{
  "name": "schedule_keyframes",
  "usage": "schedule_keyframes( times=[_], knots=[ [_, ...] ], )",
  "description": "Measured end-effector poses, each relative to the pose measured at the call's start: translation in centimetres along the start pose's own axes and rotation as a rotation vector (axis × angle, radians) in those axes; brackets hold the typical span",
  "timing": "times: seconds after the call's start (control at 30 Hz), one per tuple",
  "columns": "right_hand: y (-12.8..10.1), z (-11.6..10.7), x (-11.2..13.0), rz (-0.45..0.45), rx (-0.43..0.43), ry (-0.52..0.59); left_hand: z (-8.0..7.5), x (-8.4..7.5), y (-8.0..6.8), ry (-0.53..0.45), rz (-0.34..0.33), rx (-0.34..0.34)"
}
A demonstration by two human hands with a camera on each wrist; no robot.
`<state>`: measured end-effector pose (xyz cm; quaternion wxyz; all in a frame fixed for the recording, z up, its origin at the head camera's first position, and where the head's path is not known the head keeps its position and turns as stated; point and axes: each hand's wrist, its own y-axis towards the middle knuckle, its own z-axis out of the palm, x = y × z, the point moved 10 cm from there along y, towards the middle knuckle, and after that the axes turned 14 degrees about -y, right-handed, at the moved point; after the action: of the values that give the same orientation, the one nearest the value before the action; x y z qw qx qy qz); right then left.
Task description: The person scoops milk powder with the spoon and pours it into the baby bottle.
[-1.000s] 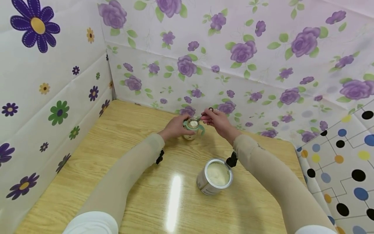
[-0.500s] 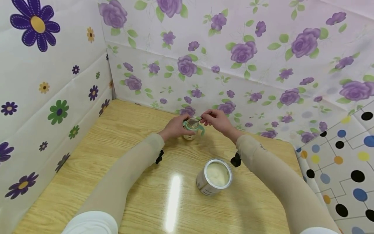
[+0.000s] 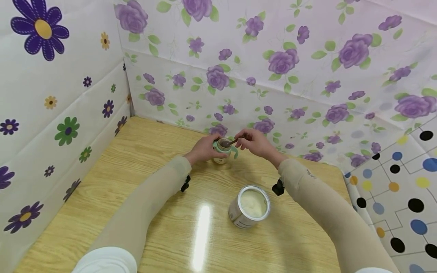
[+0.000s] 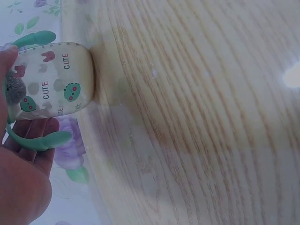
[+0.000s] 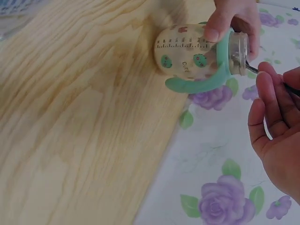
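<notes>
Bottle (image 3: 223, 151) steadied by left hand (image 3: 204, 148); right hand (image 3: 254, 143) fingers pinch spoon (image 3: 231, 142) tipped over its mouth. Next: refill from tin (image 3: 250, 206).

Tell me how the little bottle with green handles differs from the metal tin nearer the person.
The bottle is narrow, with green handles and cartoon prints; the tin is wider, plain metal, without handles. The left hand grips the bottle while the right hand holds a spoon at its mouth; the tin stands untouched. The tin shows pale powder nearly to its rim; the bottle's fill is unclear. Both stand upright and open on the wooden table.
</notes>
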<state>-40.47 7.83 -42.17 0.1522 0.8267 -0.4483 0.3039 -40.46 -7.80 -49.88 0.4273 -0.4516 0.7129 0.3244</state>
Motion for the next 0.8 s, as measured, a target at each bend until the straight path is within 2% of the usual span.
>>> schedule_keyframes(
  times=[0.23, 0.4, 0.67, 0.8],
  knots=[
    [0.01, -0.09, -0.48, 0.049, -0.006, 0.129, -0.2, 0.22, 0.2, 0.022, 0.009, -0.011],
    [0.03, -0.31, -0.73, 0.082, -0.033, 0.187, -0.15, 0.21, 0.14, -0.014, 0.014, -0.009],
    [0.13, -0.44, -0.26, 0.069, -0.114, 0.077, -0.25, 0.04, -0.14, -0.023, 0.021, -0.015],
    [0.21, -0.7, -0.14, 0.061, -0.168, 0.091, -0.16, 0.02, -0.11, -0.018, 0.023, -0.008]
  ],
)
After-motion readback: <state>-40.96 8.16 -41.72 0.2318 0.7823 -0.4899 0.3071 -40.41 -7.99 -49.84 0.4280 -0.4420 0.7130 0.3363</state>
